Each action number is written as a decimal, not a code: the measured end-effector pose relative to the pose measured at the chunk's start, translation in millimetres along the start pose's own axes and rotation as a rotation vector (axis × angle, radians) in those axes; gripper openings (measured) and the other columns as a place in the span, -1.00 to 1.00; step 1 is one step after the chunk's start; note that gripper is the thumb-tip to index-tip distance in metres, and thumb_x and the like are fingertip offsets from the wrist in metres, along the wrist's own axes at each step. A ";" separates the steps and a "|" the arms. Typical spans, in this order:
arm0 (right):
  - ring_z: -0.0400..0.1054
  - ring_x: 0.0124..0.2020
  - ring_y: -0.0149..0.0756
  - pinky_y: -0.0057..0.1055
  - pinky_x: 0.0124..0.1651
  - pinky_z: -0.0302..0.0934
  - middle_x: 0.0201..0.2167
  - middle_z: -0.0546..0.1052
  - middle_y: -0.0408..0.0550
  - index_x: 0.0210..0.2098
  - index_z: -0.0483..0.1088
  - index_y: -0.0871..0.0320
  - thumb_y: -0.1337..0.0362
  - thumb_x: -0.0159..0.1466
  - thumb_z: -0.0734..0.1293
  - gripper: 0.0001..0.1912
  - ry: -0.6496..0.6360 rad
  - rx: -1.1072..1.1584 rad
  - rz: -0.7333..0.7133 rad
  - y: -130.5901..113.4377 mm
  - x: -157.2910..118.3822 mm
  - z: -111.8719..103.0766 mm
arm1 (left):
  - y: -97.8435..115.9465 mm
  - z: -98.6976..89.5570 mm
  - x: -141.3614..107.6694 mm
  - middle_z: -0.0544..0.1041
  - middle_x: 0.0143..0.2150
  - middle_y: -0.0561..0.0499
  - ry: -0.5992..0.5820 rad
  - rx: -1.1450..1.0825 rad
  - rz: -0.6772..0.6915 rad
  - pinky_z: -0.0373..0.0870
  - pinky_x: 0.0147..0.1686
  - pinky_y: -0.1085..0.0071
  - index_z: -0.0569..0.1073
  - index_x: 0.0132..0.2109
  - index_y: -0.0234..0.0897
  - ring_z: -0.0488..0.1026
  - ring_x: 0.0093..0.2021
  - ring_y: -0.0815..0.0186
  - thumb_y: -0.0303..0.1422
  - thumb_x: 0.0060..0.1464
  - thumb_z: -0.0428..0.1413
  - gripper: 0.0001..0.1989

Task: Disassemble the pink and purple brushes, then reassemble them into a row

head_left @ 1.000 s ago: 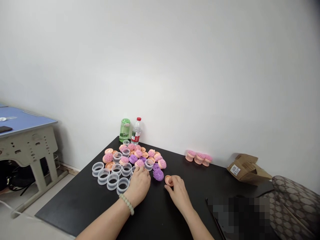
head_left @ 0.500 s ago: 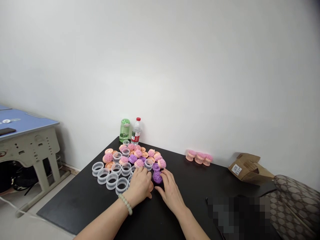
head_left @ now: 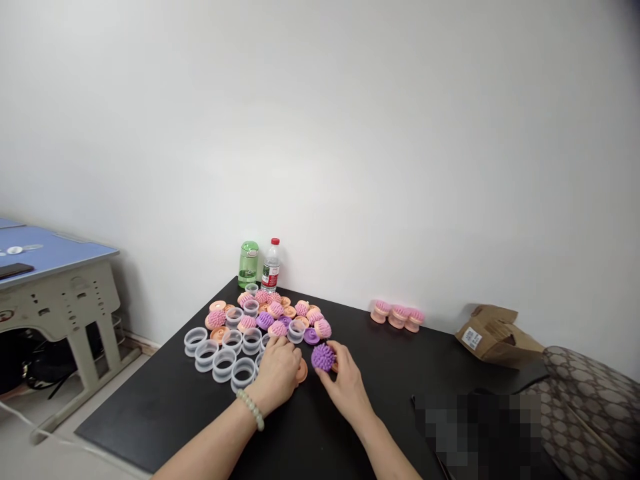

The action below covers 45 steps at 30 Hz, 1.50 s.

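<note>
My right hand (head_left: 346, 385) grips a purple spiky silicone brush head (head_left: 323, 357) at its side, with an orange piece (head_left: 335, 366) showing behind it. My left hand (head_left: 280, 367), wearing a pale bead bracelet (head_left: 250, 409), lies curled over an orange disc (head_left: 301, 371) at its thumb side. Its fingertips touch the edge of the clear plastic rings (head_left: 225, 355). Beyond both hands lies a dense pile of pink, orange and purple brush parts (head_left: 275, 313). The disc's underside is hidden.
The black table (head_left: 150, 427) holds a green bottle (head_left: 249, 265), a water bottle (head_left: 271, 267), a row of pink brushes (head_left: 398, 315) and a cardboard box (head_left: 493, 337). A blue desk (head_left: 55, 257) stands left; a patterned cushion (head_left: 590, 400) lies right.
My right hand has lifted the purple brush head off the table and turned it. My left hand has barely moved, and the orange disc stays beside it.
</note>
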State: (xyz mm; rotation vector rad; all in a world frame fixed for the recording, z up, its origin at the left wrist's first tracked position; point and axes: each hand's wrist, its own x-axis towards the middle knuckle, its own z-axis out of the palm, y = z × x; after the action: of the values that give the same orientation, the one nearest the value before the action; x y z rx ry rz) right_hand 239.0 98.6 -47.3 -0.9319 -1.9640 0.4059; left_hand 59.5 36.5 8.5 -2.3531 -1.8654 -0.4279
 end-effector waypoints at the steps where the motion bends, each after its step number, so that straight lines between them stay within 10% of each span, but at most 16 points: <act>1: 0.45 0.00 -0.07 -0.19 -0.04 0.45 -0.01 0.47 0.08 0.06 0.30 0.10 0.25 0.20 0.33 -0.58 0.034 0.077 0.082 1.7 2.0 -2.6 | -0.4 -0.3 0.3 0.57 -0.22 -0.17 -0.002 -0.002 0.001 0.27 -0.01 0.11 0.52 -0.23 -0.36 0.42 -0.10 0.02 -0.45 -0.04 0.18 -0.83; 8: 0.50 -0.06 -0.06 -0.18 0.03 0.38 -0.06 0.55 0.06 -0.07 0.38 0.12 0.01 0.02 0.51 -0.44 0.321 0.472 0.408 30.0 14.0 -22.0 | -1.1 1.7 0.5 0.58 -0.22 -0.14 -0.059 -0.015 -0.006 0.26 0.04 0.16 0.51 -0.20 -0.34 0.44 -0.09 0.05 -0.40 -0.07 0.26 -0.77; 20: 0.49 -0.06 -0.04 -0.10 0.08 0.33 -0.01 0.51 0.09 -0.03 0.31 0.11 -0.08 0.00 0.51 -0.33 0.370 0.582 0.502 34.3 15.2 -23.8 | -40.6 -32.4 0.7 0.55 -0.28 -0.13 0.051 -0.026 -0.353 0.29 -0.23 0.25 0.53 -0.37 -0.30 0.48 -0.20 0.07 -0.22 0.23 0.04 -0.69; 27: 0.48 -0.04 -0.06 -0.15 0.07 0.34 -0.01 0.51 0.10 -0.01 0.29 0.11 -0.08 -0.01 0.53 -0.30 0.351 0.563 0.477 32.0 14.6 -22.0 | -47.6 -36.8 -6.8 0.51 -0.10 -0.15 -0.206 -0.039 -0.180 0.33 -0.17 0.21 0.49 -0.11 -0.28 0.46 -0.10 -0.05 -0.21 -0.39 0.45 -0.38; 34: 0.48 -0.04 -0.07 -0.16 0.04 0.35 -0.05 0.52 0.08 0.00 0.30 0.11 -0.04 0.00 0.53 -0.31 0.347 0.582 0.429 19.4 13.4 -21.5 | -36.1 -39.6 -7.5 0.49 -0.10 -0.11 -0.156 -0.045 -0.158 0.33 -0.14 0.24 0.47 -0.18 -0.27 0.45 -0.11 0.07 -0.39 -0.03 0.24 -0.78; 45: 0.46 -0.02 -0.02 -0.09 0.06 0.32 -0.05 0.51 0.10 0.01 0.30 0.11 -0.01 0.04 0.52 -0.36 0.303 0.617 0.410 0.2 12.3 -22.2 | -22.2 -25.6 -1.6 0.50 -0.06 -0.13 -0.112 -0.145 -0.064 0.34 -0.08 0.21 0.45 -0.08 -0.28 0.40 -0.01 0.02 -0.38 -0.12 0.34 -0.59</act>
State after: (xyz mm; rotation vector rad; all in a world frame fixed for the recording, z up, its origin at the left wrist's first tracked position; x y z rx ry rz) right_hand 253.8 106.1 -28.1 -0.9109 -1.2477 0.9776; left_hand 33.8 33.7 30.5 -2.4625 -2.0290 -0.4616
